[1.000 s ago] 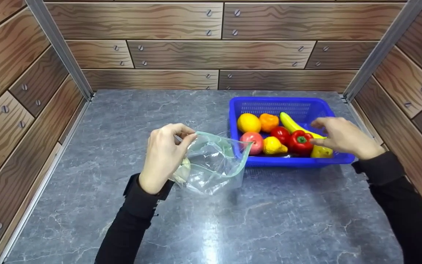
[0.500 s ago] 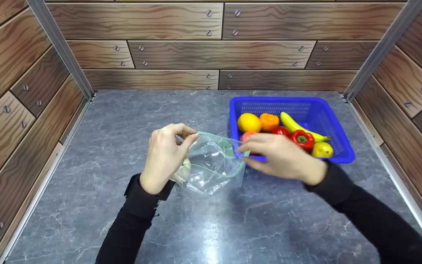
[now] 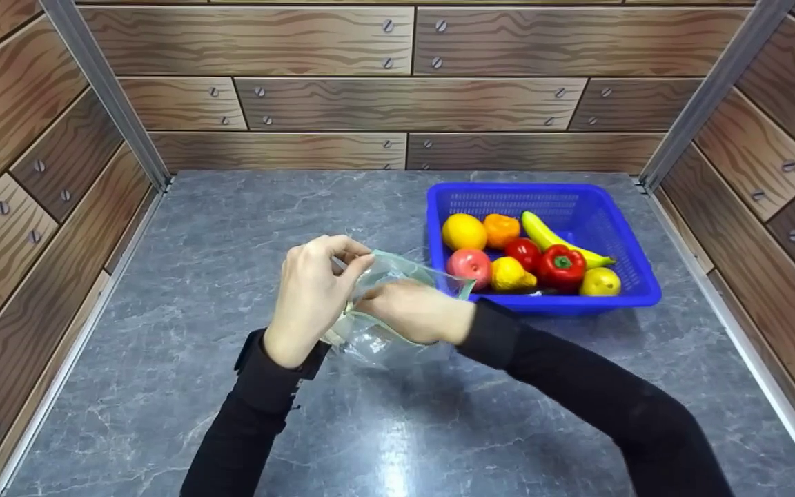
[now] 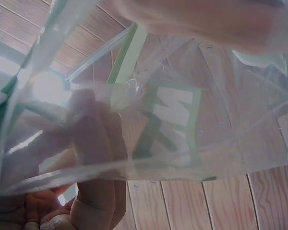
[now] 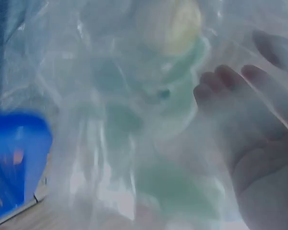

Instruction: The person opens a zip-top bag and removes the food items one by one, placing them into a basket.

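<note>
My left hand (image 3: 315,300) pinches the upper left edge of a clear zip bag (image 3: 377,348) with a greenish rim, between thumb and index finger. Inside the bag's mouth is my right hand (image 3: 408,310), its fingertips pointing left. A pale cream-coloured rounded thing (image 3: 337,333) lies at the bag's left side, partly behind the left hand. In the right wrist view, that pale thing (image 5: 175,26) shows blurred through the plastic, apart from the right hand's loosely extended fingers (image 5: 228,76). Green printing with white letters (image 4: 173,105) shows through the bag in the left wrist view.
Right of the bag stands a blue plastic basket (image 3: 563,304). It holds an orange (image 3: 464,232), a banana (image 3: 563,241), a red bell pepper (image 3: 562,268), a lemon (image 3: 511,275) and several other fruits. Wood-patterned walls (image 3: 266,103) enclose the grey tabletop (image 3: 128,386).
From above the basket's right side, my right hand has moved left and entered the bag's mouth. The left hand keeps its pinch on the bag at the same place.
</note>
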Action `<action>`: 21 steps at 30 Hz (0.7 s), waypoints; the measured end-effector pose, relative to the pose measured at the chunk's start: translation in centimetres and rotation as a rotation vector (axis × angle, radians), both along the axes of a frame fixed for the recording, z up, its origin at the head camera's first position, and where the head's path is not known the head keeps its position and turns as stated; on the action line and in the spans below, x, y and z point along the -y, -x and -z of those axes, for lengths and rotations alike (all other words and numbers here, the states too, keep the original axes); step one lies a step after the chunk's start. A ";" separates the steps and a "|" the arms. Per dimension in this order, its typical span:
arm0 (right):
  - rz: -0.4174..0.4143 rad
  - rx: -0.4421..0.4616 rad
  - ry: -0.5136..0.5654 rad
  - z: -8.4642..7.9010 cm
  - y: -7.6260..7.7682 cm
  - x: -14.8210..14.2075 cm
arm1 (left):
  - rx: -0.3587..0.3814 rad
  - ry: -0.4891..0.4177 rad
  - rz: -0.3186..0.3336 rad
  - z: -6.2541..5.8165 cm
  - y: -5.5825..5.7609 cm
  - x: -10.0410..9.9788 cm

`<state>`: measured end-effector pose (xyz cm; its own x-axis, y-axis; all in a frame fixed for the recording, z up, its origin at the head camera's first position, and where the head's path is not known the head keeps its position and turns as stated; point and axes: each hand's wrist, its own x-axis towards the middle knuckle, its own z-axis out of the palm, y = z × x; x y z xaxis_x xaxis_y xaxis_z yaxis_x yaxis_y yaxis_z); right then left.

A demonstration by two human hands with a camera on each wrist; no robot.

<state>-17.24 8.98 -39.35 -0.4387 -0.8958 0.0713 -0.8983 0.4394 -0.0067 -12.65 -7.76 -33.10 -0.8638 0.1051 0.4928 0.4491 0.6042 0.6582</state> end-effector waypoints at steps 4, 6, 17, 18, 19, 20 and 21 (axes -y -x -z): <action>0.084 0.017 -0.114 1.7 0.8 1.8 | -0.011 0.007 0.004 0.1 0.1 0.0; 0.103 0.000 -0.136 2.5 1.1 2.3 | -0.013 0.013 0.002 0.1 0.0 0.0; 0.061 -0.104 -0.115 4.7 1.9 3.6 | -0.022 0.016 -0.001 0.2 0.0 0.2; 0.053 -0.112 -0.111 4.7 1.9 3.7 | -0.025 0.015 -0.003 0.1 0.0 0.2; 0.042 -0.120 -0.102 4.7 1.9 3.8 | -0.027 0.012 -0.005 0.1 0.0 0.3; 0.025 -0.141 -0.095 4.7 1.9 3.9 | -0.031 0.011 -0.008 0.1 0.0 0.3; 0.005 -0.172 -0.093 4.7 1.9 4.0 | -0.034 0.011 -0.010 0.1 0.0 0.3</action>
<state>-19.14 5.01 -44.07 -0.4320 -0.8997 0.0626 -0.8803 0.4357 0.1877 -12.65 -8.07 -33.18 -0.8476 0.1021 0.5208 0.4650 0.6156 0.6362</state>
